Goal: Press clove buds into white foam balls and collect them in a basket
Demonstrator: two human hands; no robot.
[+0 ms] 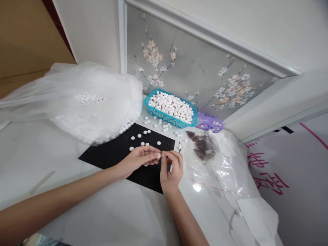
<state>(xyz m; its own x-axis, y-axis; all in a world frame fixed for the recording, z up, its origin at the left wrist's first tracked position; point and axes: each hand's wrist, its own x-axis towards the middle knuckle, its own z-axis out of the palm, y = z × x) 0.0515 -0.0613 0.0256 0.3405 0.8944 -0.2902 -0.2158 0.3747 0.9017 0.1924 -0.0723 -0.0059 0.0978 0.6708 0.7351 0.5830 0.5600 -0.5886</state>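
Over a black sheet (151,177), my left hand (138,158) pinches a small white ball (159,155) between thumb and fingertips. My right hand (172,171) meets it from the right, its thumb and forefinger closed together at the ball's edge. Whatever those right fingertips hold is too small to make out. Several loose white balls (139,136) lie on the sheet just beyond my hands, a few partly hidden by my left fingers. Among other balls right of the sheet are small dark brown bits (180,149).
A blue basket (171,120) heaped with white balls stands against the wall. On the left bulges a large translucent bag (94,102) of white balls. To the right lie a clear plastic bag (205,145) with dark brown pieces, a purple packet (210,122) and white paper (258,218).
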